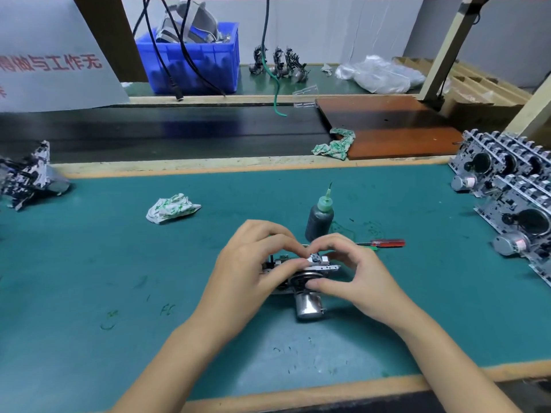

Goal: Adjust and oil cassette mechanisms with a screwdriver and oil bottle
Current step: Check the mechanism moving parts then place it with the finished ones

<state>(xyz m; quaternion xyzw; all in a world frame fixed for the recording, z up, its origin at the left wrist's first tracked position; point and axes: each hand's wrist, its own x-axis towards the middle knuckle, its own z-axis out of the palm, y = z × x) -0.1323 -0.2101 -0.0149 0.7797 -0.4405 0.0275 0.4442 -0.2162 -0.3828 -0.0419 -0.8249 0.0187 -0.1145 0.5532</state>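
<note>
A small metal cassette mechanism [304,274] with a shiny round motor at its near end sits on the green mat [119,263], held between both hands. My left hand [253,269] grips its left side, fingers curled over the top. My right hand [354,272] grips its right side, with the thumb on the flywheel and fingers curled over the top. The dark oil bottle [319,222] with a green needle tip stands upright just behind the hands. A red-handled screwdriver [384,243] lies flat to the right of the bottle, its tip hidden behind my right hand.
Stacked cassette mechanisms [512,201] fill the right edge, and another pile [26,177] sits at the left edge. A crumpled cloth [171,207] lies on the mat at left; a second cloth [335,144] lies by the brown board [396,129]. A blue bin [193,61] stands at the back.
</note>
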